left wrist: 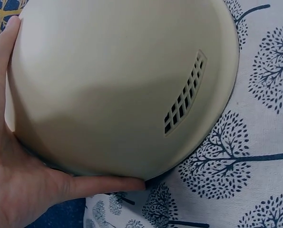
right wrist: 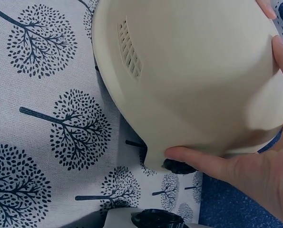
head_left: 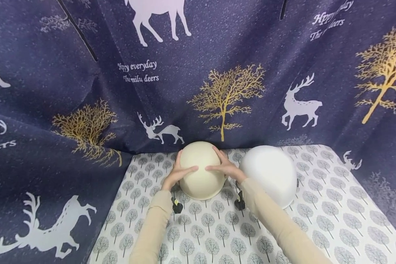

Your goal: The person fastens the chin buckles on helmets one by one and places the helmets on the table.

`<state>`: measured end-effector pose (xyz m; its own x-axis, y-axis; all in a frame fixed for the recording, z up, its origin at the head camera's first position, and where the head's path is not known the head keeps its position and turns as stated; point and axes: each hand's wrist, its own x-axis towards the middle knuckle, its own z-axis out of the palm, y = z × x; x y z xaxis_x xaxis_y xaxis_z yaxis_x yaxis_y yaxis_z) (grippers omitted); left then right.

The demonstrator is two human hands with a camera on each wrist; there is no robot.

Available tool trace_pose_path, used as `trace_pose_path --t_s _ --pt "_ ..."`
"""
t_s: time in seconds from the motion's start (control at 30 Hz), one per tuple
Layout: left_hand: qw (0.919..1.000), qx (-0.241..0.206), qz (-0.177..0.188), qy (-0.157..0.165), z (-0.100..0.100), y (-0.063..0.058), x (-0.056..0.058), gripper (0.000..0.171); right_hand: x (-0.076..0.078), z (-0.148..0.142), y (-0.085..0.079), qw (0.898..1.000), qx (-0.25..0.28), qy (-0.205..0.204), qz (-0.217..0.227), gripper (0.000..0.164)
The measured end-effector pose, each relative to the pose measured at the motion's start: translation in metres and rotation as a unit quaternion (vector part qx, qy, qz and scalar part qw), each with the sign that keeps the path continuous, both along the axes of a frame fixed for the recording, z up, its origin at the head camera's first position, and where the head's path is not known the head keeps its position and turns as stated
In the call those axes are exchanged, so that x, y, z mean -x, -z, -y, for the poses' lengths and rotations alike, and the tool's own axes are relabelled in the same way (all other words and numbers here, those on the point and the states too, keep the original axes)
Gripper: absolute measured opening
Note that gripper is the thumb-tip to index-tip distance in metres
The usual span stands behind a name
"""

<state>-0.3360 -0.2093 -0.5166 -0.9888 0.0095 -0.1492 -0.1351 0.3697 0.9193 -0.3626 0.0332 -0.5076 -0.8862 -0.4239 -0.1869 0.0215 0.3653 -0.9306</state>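
A cream hard helmet (head_left: 199, 185) stands dome up at the far side of the table, held between both hands. My left hand (head_left: 177, 173) grips its left side, thumb on the front of the dome. On the opposite side my right hand (head_left: 227, 168) holds it, its thumb pointing toward the left one. In the left wrist view a slotted vent (left wrist: 185, 95) shows near the brim. The right wrist view shows another vent (right wrist: 130, 51) and a black fitting (right wrist: 178, 166) at the edge below a fingertip. The helmet's inside is hidden.
A white helmet (head_left: 268, 172) stands close on the right, partly behind my right forearm. The tree-print cloth (head_left: 204, 231) covers the table, and a dark blue deer-print curtain (head_left: 198, 95) hangs right behind it. Small black devices (head_left: 239, 202) sit near the wrists.
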Motion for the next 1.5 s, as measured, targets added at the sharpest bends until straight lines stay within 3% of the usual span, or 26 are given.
trace_pose_path --t_s 0.37,0.83,1.1,1.33,1.5 --pt "0.9999 0.014 -0.002 -0.002 -0.002 -0.006 -0.004 0.108 -0.004 -0.001 -0.010 1.000 0.007 0.000 -0.024 0.101" --pt "0.9995 -0.011 -0.029 0.006 -0.005 -0.010 -0.023 0.108 -0.023 -0.004 -0.013 0.999 0.021 -0.014 -0.040 0.101" --pt "0.9993 -0.026 -0.024 0.006 -0.004 -0.006 -0.041 0.108 -0.043 -0.001 -0.011 1.000 0.013 0.003 0.007 0.103" --pt "0.9998 -0.019 -0.005 0.002 -0.001 -0.004 -0.061 0.113 -0.061 0.001 -0.004 1.000 0.015 0.008 -0.013 0.105" --pt "0.9997 -0.024 0.003 -0.001 -0.003 -0.001 -0.073 0.112 -0.073 0.000 -0.002 1.000 0.011 0.013 0.003 0.105"
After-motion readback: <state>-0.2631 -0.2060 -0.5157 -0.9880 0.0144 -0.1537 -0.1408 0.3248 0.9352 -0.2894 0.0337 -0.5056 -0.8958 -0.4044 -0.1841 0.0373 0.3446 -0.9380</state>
